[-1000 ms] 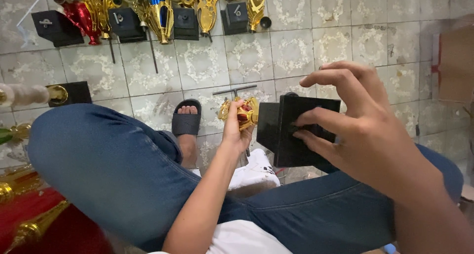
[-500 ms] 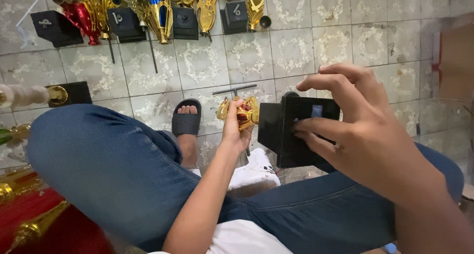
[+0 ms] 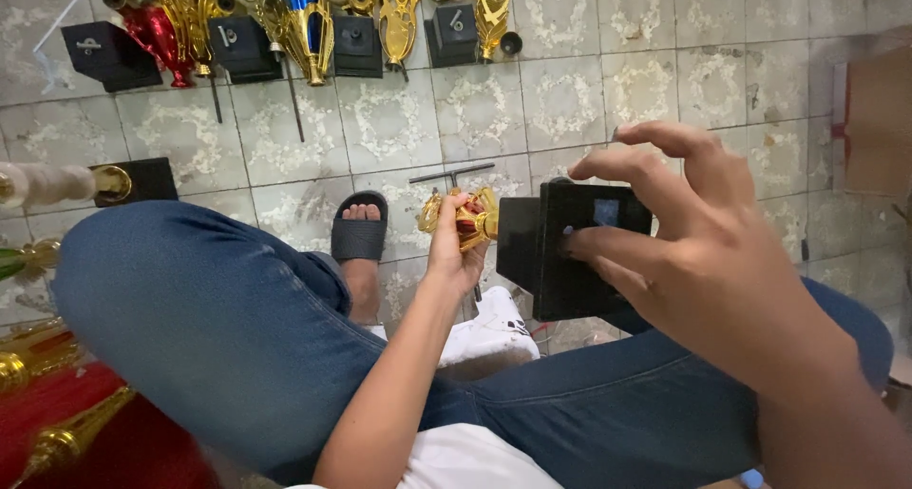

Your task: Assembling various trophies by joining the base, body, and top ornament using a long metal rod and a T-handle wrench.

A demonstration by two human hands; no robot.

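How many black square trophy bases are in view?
6: four in the floor's top row, one at left, one in the right hand. Others may be hidden.

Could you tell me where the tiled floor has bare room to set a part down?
Bare patterned floor tiles lie between the row of gold trophy cups on black bases along the top and the black slide sandal. That top row is crowded, as is the left edge.

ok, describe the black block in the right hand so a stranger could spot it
Above the crossed blue-jeaned legs, the right hand grips a black block by its side. Unlike the black bases on the floor, it is held up and shows a small blue square.
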